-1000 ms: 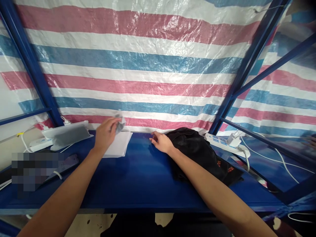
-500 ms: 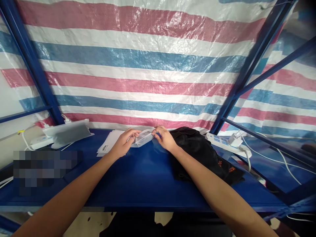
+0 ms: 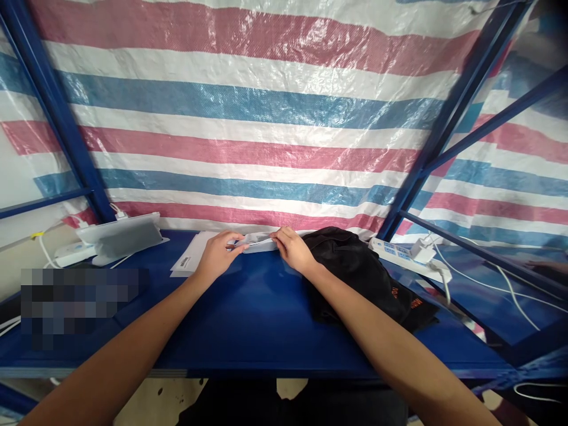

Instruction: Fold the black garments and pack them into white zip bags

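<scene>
Between my hands is a translucent, whitish plastic bag (image 3: 258,242), held up over the blue tabletop near its back edge. My left hand (image 3: 219,254) pinches the bag's left end between thumb and fingers. At the other end, my right hand (image 3: 290,247) grips the bag's edge with its fingers closed. Whether anything lies inside the bag, I cannot tell. White papers (image 3: 190,258) with a small dark printed mark lie under and beside my left hand. Against my right wrist and forearm rests a crumpled black garment (image 3: 350,266) with orange lettering.
A power strip (image 3: 402,255) with a white plug sits at the right, its cables trailing. On the left, a grey tablet-like panel (image 3: 128,236) leans beside another power strip (image 3: 73,254). Blue metal posts (image 3: 426,154) frame a striped plastic sheet (image 3: 248,106) behind the blue table (image 3: 248,331).
The bag has flattened and tipped, showing a narrower face now. My left hand has shifted slightly left, and my right hand has turned a little with its fingers more closed.
</scene>
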### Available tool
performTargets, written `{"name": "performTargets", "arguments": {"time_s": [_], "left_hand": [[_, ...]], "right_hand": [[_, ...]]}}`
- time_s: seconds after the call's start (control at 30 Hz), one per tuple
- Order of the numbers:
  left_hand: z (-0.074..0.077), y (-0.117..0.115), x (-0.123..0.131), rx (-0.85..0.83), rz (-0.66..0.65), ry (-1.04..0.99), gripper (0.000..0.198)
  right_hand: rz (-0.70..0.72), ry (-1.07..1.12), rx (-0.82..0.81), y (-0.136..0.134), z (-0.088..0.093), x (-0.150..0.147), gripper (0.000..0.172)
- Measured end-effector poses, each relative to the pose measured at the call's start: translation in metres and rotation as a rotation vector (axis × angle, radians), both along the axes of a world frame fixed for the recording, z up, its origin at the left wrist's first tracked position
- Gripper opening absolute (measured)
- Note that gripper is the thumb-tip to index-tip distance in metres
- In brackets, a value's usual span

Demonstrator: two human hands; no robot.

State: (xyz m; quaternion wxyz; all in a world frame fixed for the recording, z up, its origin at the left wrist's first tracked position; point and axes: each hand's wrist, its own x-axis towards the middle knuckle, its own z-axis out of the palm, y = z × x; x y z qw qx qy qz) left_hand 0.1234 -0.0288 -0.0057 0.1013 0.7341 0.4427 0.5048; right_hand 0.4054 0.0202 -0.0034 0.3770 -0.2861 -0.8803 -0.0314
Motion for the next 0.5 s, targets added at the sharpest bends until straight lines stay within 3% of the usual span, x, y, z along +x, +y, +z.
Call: {"name": "performTargets", "arguments": {"time_s": [0.1, 0.27, 0.5], "left_hand": [[-0.0029, 0.0033, -0.0016, -0.030, -0.016, -0.011, 0.033], [-0.0056, 0.0027, 0.0000, -0.035, 0.013, -0.034, 0.025], [-0.0038, 0.0025, 0.0022, -0.106, 0.009, -0.172, 0.030]], "right_hand": [[0.003, 0.000, 0.001, -0.0011, 0.0009, -0.0008, 0.032], [-0.056, -0.018, 0.020, -0.0061, 0.0034, -0.0032, 0.027], [-0.118, 0.024, 0.009, -0.0045, 0.0060, 0.0043, 0.022]]}}
